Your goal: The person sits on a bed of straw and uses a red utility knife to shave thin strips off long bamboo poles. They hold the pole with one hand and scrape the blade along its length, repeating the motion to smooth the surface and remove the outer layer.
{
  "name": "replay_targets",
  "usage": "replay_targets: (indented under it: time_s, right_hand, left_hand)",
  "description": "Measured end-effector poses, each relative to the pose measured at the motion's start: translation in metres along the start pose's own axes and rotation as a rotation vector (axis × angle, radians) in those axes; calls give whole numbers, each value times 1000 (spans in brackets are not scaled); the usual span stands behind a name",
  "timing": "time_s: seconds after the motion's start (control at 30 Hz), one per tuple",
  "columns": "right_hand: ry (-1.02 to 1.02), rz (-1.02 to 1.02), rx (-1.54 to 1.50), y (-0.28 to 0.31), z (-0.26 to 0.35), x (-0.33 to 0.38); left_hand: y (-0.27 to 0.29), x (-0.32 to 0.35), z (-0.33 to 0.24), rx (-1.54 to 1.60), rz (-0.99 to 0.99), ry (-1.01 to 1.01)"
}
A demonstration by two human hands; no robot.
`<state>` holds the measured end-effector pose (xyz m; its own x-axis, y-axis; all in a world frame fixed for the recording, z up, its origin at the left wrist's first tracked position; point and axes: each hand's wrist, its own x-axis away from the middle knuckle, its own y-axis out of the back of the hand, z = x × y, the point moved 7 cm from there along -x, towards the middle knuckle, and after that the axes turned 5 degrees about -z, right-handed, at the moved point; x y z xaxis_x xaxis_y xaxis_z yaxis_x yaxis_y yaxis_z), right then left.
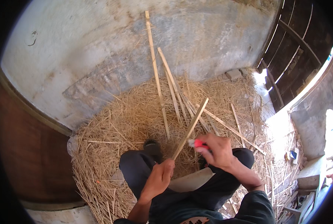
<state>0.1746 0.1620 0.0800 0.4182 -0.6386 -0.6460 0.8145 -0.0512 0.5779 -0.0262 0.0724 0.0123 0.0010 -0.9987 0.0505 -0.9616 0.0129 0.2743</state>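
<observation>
My left hand [159, 178] is closed round the lower end of a flat wooden strip [192, 127], which slants up and away to the right. In my right hand [220, 152] is a red and black utility knife [201, 144], its pale tip blurred by motion. The tip points left toward the strip's middle; whether it touches cannot be made out. Both hands are above my lap, where a pale curved sheet [192, 180] lies between my dark-trousered legs.
Several long wooden strips [154, 63] lean on the stained wall [110, 44] or lie across the straw-like shavings [114, 149] on the floor. A brown door panel [32, 149] stands left, dark slatted boards [293, 48] upper right. A small blue and white object [293, 155] lies right.
</observation>
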Motion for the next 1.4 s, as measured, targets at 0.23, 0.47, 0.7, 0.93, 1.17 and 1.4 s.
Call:
replay_targets:
  time_s: [0.23, 0.47, 0.7, 0.93, 1.17, 1.4]
  right_hand:
    - [78, 22, 140, -11, 18, 0]
    - [56, 27, 211, -13, 19, -2]
    - [38, -29, 261, -5, 6, -2]
    - [49, -30, 258, -1, 5, -8]
    - [-357, -388, 310, 63, -63, -25]
    - [-430, -230, 253, 75, -73, -20]
  left_hand:
    - [-3, -8, -29, -264, -160, -134]
    - [-3, -9, -25, -365, -184, -38]
    - [-3, -4, -23, -383, -208, -73]
    - [0, 1, -15, -430, -155, -31]
    - [-3, 29, -6, -361, -92, 24]
    - [10, 25, 12, -171, -93, 41]
